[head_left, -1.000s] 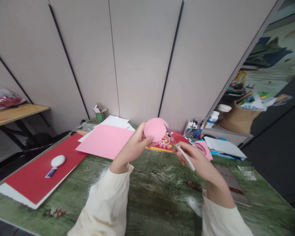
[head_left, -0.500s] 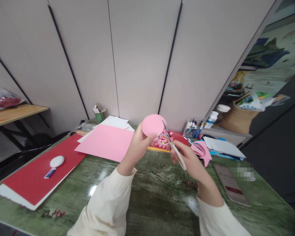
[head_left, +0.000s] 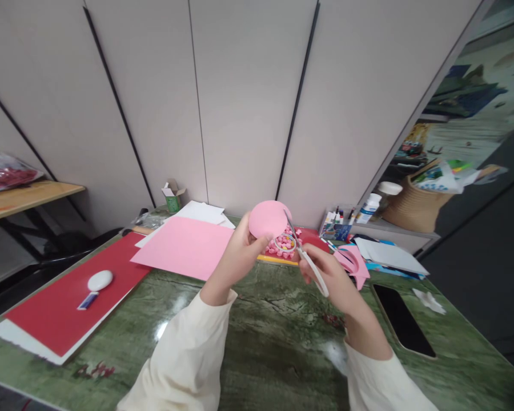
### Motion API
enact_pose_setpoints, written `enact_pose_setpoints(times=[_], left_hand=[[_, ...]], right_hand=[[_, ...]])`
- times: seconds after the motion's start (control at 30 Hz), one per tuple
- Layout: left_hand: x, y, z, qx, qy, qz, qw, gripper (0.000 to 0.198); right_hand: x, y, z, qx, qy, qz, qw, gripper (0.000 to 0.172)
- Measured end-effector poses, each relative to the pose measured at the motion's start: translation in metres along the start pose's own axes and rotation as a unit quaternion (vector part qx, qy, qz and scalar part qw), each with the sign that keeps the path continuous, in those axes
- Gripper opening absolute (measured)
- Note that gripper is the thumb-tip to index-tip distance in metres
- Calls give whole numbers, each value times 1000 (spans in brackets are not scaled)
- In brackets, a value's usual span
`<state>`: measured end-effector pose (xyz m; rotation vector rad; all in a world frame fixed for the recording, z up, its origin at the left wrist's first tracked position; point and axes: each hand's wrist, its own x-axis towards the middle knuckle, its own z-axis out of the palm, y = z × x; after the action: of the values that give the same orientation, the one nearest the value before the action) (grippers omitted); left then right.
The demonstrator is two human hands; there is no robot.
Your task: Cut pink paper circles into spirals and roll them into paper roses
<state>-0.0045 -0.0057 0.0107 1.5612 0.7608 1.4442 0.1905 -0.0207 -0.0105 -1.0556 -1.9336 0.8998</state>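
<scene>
Between thumb and fingers, my left hand [head_left: 244, 245] pinches a round pink paper disc [head_left: 268, 218] by its lower left edge. My right hand [head_left: 325, 268] is closed on the white handles of a pair of scissors [head_left: 310, 264]. The blades point up and left and lie at the disc's right edge. Behind the scissors, small pink pieces [head_left: 278, 249] with a ring [head_left: 285, 244] among them sit on red paper. A large pink sheet [head_left: 180, 245] lies left of my left hand. Pink paper offcuts [head_left: 355, 265] are just right of my right hand.
On the left lie a red sheet [head_left: 64, 319], a white oval object [head_left: 100, 280] and a small blue-and-white stick [head_left: 88, 300]. A phone [head_left: 402, 319] and crumpled white paper [head_left: 429, 300] are on the right. Pens [head_left: 338, 216] and a white bottle [head_left: 368, 208] stand at the back right.
The disc and scissors have shifted very slightly, the scissors' handle a little right and down. The phone's screen was lit and is now dark.
</scene>
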Motion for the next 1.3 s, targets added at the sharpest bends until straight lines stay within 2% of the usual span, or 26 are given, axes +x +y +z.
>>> enact_pose_setpoints(times=[0.63, 0.9, 1.3], left_hand=[[2, 0, -4, 1, 20, -4, 1000, 30], [0, 0, -6, 16, 4, -6, 1000, 26], [-3, 5, -2, 40, -19, -24, 999, 26]], right_hand=[[-1, 3, -7, 22, -14, 25, 999, 27], [0, 5, -5, 12, -11, 23, 1000, 26], [0, -4, -4, 22, -1, -10, 1000, 27]])
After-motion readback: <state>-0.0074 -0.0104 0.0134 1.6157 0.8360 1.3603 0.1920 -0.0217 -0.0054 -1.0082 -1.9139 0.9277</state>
